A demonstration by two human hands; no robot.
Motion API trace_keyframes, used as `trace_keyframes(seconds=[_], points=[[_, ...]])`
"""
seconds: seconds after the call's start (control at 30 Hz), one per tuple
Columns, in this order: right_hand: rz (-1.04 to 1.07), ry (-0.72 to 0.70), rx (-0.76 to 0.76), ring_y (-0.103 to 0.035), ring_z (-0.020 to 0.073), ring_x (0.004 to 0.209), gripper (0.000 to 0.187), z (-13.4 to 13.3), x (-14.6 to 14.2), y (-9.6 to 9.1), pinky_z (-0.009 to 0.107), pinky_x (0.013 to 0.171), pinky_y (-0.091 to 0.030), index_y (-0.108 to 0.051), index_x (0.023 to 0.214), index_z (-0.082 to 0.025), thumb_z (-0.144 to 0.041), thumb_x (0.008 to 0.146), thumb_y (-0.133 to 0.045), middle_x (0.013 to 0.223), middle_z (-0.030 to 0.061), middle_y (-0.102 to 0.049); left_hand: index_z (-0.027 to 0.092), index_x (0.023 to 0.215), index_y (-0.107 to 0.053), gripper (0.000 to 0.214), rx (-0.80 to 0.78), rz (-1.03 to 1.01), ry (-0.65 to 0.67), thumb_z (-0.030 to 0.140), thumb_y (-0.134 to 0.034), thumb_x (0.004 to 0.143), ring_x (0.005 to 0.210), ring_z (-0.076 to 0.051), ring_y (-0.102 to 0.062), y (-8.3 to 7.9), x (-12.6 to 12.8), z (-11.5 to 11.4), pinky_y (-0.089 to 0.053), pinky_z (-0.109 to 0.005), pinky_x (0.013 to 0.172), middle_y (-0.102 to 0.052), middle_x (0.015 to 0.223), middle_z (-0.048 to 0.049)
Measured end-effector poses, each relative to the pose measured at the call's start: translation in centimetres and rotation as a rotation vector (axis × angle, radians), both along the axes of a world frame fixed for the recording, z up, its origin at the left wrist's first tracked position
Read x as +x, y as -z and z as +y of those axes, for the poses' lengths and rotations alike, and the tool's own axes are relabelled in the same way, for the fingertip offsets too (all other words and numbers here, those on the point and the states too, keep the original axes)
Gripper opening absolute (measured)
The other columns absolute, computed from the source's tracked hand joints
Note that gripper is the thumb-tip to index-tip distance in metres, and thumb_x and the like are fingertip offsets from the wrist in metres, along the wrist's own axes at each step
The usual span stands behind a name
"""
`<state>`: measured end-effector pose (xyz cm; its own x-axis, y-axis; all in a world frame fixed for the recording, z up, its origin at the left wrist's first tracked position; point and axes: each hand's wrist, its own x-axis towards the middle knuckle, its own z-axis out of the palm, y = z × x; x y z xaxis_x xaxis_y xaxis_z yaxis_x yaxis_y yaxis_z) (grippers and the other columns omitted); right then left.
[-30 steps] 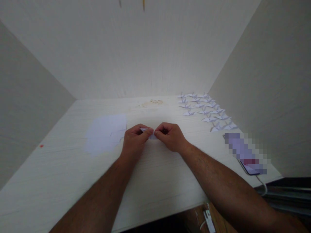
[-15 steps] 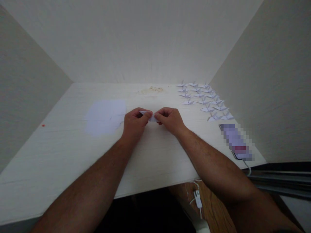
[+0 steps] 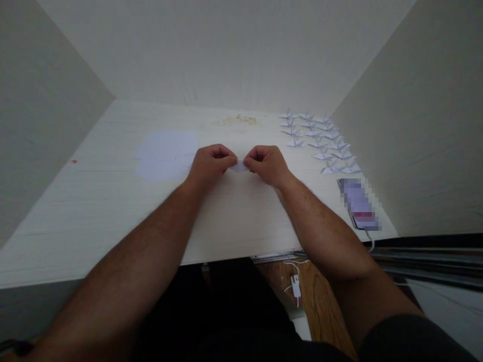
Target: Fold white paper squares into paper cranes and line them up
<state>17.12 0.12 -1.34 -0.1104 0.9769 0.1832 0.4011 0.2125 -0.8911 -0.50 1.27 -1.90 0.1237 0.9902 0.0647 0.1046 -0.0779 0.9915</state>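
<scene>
A small folded piece of white paper point(image 3: 239, 166) is pinched between both hands, low over the pale wooden table point(image 3: 113, 211). My left hand point(image 3: 209, 164) grips its left end with curled fingers. My right hand point(image 3: 266, 164) grips its right end the same way. Only a short strip of the paper shows between the fingertips; the rest is hidden by the fingers.
A stack of white paper sheets point(image 3: 166, 153) lies left of my hands. Several folded paper cranes point(image 3: 320, 141) stand in rows at the back right. A phone point(image 3: 357, 203) with a cable lies near the right edge. Pale walls close in the table on three sides.
The view has tilted down, so the table's front edge and my lap now show. Both hands keep pinching the folded paper, with its visible part now shorter.
</scene>
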Motion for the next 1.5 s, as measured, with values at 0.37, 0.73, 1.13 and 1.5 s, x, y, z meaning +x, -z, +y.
trace_keyframes(seconds=[0.37,0.73,1.13,1.5], points=[[0.109,0.133,0.083,-0.055,0.0089,0.061,0.024,0.3,-0.5,1.0,0.022,0.056,-0.044,-0.061,0.085,-0.019,-0.038,0.075,-0.072,0.071,-0.0026,-0.063,0.018,0.07,-0.067,0.014,0.02,-0.138,-0.134,0.028,-0.077,0.066,0.052,-0.008,-0.046,0.5,0.6,0.4,-0.036,-0.022,0.051,-0.06,0.062,0.0022],[0.201,0.102,-0.002,-0.058,0.0092,0.052,0.018,-0.3,-1.6,0.9,0.023,0.053,-0.047,-0.058,0.075,-0.02,-0.033,0.077,-0.07,0.059,-0.0032,-0.064,0.019,0.075,-0.067,0.017,-0.082,-0.376,-0.15,0.028,-0.077,0.064,0.063,-0.011,-0.056,0.6,1.6,-0.3,-0.044,-0.023,0.058,-0.065,0.071,0.0011],[0.015,0.227,0.222,-0.06,0.0111,0.062,0.017,-0.5,-1.5,1.3,0.025,0.058,-0.049,-0.068,0.085,-0.021,-0.035,0.078,-0.071,0.072,-0.0003,-0.069,0.017,0.059,-0.065,0.016,0.023,-0.019,-0.179,0.026,-0.071,0.072,0.047,-0.007,-0.044,-0.7,1.4,-1.2,-0.035,-0.021,0.047,-0.054,0.05,0.0049],[-0.226,0.22,0.501,-0.065,0.0152,0.076,0.013,-0.6,-1.0,1.6,0.03,0.07,-0.054,-0.074,0.087,-0.023,-0.029,0.087,-0.063,0.085,0.0039,-0.073,0.016,0.061,-0.062,0.018,-0.03,-0.047,-0.171,0.025,-0.071,0.073,0.049,-0.011,-0.058,-1.1,2.2,-1.9,-0.044,-0.021,0.047,-0.067,0.058,-0.0025]])
